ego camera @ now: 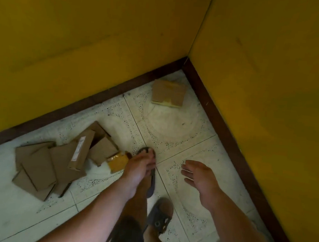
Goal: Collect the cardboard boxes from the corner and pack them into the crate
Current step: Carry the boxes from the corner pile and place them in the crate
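Observation:
A heap of several flat brown cardboard boxes [54,162] lies on the tiled floor at the left, by the wall. One of them, a narrow box with a white label [81,150], leans on top. A small packet wrapped in yellow tape [117,161] lies at the heap's right edge. A single box [168,92] sits apart, deep in the corner. My left hand [141,165] hangs beside the yellow packet with fingers loose, holding nothing. My right hand [200,176] is spread open above bare tiles. No crate is in view.
Two yellow walls [274,73] meet at the corner, edged by a dark brown skirting [222,116]. My feet in grey sandals [161,213] stand on the white patterned tiles [173,126] between the heap and the right wall.

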Motion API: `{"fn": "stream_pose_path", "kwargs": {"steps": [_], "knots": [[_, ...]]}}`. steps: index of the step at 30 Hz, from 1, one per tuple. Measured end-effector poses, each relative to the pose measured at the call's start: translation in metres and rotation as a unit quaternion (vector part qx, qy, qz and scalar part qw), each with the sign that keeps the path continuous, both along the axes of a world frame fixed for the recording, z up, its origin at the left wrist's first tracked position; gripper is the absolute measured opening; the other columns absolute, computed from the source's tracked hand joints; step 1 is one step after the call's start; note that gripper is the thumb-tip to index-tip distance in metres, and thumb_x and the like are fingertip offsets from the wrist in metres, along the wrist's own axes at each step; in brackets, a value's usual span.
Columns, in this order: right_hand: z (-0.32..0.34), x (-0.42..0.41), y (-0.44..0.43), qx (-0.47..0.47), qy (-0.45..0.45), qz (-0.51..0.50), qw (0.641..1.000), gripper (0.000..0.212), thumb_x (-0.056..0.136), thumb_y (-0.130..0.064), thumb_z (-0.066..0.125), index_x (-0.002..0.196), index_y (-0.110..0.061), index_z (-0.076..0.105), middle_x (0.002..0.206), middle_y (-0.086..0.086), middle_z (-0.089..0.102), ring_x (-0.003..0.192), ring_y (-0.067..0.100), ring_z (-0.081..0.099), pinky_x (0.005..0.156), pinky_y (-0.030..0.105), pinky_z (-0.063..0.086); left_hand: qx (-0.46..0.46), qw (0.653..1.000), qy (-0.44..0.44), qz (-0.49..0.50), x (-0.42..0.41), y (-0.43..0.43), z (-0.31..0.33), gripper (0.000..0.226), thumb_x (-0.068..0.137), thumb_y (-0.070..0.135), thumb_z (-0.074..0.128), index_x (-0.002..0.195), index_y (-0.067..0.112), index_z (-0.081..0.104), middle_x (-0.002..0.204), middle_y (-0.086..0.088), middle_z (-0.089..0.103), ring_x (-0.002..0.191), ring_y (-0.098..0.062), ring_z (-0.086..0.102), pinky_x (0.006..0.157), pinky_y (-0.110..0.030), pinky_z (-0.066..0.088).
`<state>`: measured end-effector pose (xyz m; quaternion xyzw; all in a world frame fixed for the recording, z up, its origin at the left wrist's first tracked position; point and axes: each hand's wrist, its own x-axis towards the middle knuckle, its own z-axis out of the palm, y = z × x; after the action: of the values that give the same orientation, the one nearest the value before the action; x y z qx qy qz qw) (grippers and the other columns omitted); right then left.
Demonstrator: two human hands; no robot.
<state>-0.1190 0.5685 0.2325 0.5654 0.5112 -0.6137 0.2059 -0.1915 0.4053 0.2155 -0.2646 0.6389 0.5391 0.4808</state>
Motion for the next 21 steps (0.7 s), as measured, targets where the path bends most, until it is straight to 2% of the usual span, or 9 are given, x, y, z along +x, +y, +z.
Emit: {"fn": "stream_pose_path", "kwargs": {"steps": [4, 7, 8, 10, 12, 15, 17, 19, 21], "knots": [[-0.039, -0.056, 0.029, -0.005, -0.007, 0.014, 1.0, 0.018, 0.097, -0.015, 0.052, 0.112, -0.009, 0.06, 0.106, 0.007, 0.066, 0.099, 0.02, 0.063, 0.083, 0.031, 0.051, -0.013, 1.0, -0.018, 0.006, -0.058, 0.028, -0.038, 0.027, 0.095, 0.021, 0.054, 0.118, 0.01, 0.06, 0.112, -0.004, 0.067, 0.1, -0.016, 0.063, 0.081, -0.024, 0.049], [-0.078, -0.093, 0.05, 0.001, -0.01, 0.029, 1.0, 0.021, 0.097, -0.012, 0.051, 0.115, -0.007, 0.06, 0.107, 0.008, 0.065, 0.099, 0.02, 0.062, 0.08, 0.028, 0.052, -0.026, 0.999, -0.035, 0.01, -0.102, 0.048, -0.071, 0.013, 0.096, 0.013, 0.05, 0.105, 0.012, 0.059, 0.101, -0.004, 0.062, 0.086, -0.014, 0.058, 0.061, -0.016, 0.045], [-0.094, -0.104, 0.056, 0.004, -0.012, 0.033, 0.999, 0.022, 0.097, -0.012, 0.051, 0.116, -0.007, 0.059, 0.109, 0.009, 0.064, 0.101, 0.021, 0.062, 0.083, 0.03, 0.053, -0.03, 0.999, -0.032, 0.003, -0.116, 0.054, -0.084, 0.014, 0.096, 0.011, 0.048, 0.104, 0.011, 0.059, 0.101, -0.005, 0.062, 0.086, -0.015, 0.058, 0.058, -0.016, 0.043], [-0.13, -0.123, 0.068, 0.021, -0.025, 0.058, 0.998, 0.024, 0.095, -0.013, 0.052, 0.117, -0.006, 0.06, 0.114, 0.016, 0.064, 0.107, 0.031, 0.062, 0.094, 0.043, 0.052, -0.05, 0.998, -0.019, -0.015, -0.139, 0.064, -0.115, 0.025, 0.097, 0.008, 0.046, 0.119, 0.004, 0.058, 0.116, -0.011, 0.064, 0.105, -0.024, 0.062, 0.068, -0.019, 0.045], [-0.168, -0.144, 0.08, 0.037, -0.034, 0.099, 0.994, 0.024, 0.094, -0.011, 0.052, 0.114, 0.0, 0.06, 0.12, 0.024, 0.06, 0.111, 0.039, 0.059, 0.097, 0.052, 0.049, -0.062, 0.997, -0.012, -0.034, -0.159, 0.075, -0.15, 0.034, 0.098, 0.003, 0.043, 0.131, -0.002, 0.05, 0.129, -0.019, 0.058, 0.12, -0.033, 0.056, 0.074, -0.022, 0.045], [-0.231, -0.175, 0.096, 0.04, -0.038, 0.11, 0.992, 0.037, 0.094, -0.02, 0.055, 0.131, -0.016, 0.054, 0.135, 0.01, 0.053, 0.115, 0.032, 0.057, 0.092, 0.042, 0.052, -0.094, 0.993, 0.029, -0.057, -0.186, 0.091, -0.211, 0.036, 0.098, 0.008, 0.045, 0.134, 0.003, 0.048, 0.134, -0.018, 0.054, 0.126, -0.034, 0.051, 0.089, -0.034, 0.047], [-0.272, -0.196, 0.108, 0.061, -0.047, 0.126, 0.989, 0.047, 0.094, -0.025, 0.055, 0.139, -0.022, 0.046, 0.142, 0.007, 0.047, 0.12, 0.029, 0.053, 0.097, 0.041, 0.048, -0.127, 0.986, 0.064, -0.091, -0.204, 0.105, -0.25, 0.045, 0.097, 0.016, 0.049, 0.141, 0.01, 0.041, 0.142, -0.011, 0.047, 0.13, -0.029, 0.046, 0.1, -0.036, 0.041], [-0.307, -0.218, 0.118, 0.075, -0.049, 0.128, 0.988, 0.053, 0.094, -0.027, 0.054, 0.145, -0.022, 0.038, 0.147, 0.007, 0.042, 0.127, 0.03, 0.048, 0.102, 0.039, 0.042, -0.145, 0.981, 0.083, -0.097, -0.221, 0.117, -0.283, 0.054, 0.096, 0.02, 0.051, 0.147, 0.015, 0.031, 0.149, -0.007, 0.038, 0.135, -0.026, 0.04, 0.1, -0.034, 0.036], [-0.336, -0.236, 0.13, 0.088, -0.041, 0.12, 0.988, 0.057, 0.095, -0.025, 0.052, 0.148, -0.021, 0.031, 0.148, 0.007, 0.041, 0.129, 0.029, 0.045, 0.095, 0.035, 0.038, -0.148, 0.983, 0.084, -0.067, -0.238, 0.129, -0.315, 0.062, 0.095, 0.022, 0.054, 0.15, 0.021, 0.025, 0.153, -0.005, 0.033, 0.136, -0.027, 0.038, 0.102, -0.037, 0.034]]}}
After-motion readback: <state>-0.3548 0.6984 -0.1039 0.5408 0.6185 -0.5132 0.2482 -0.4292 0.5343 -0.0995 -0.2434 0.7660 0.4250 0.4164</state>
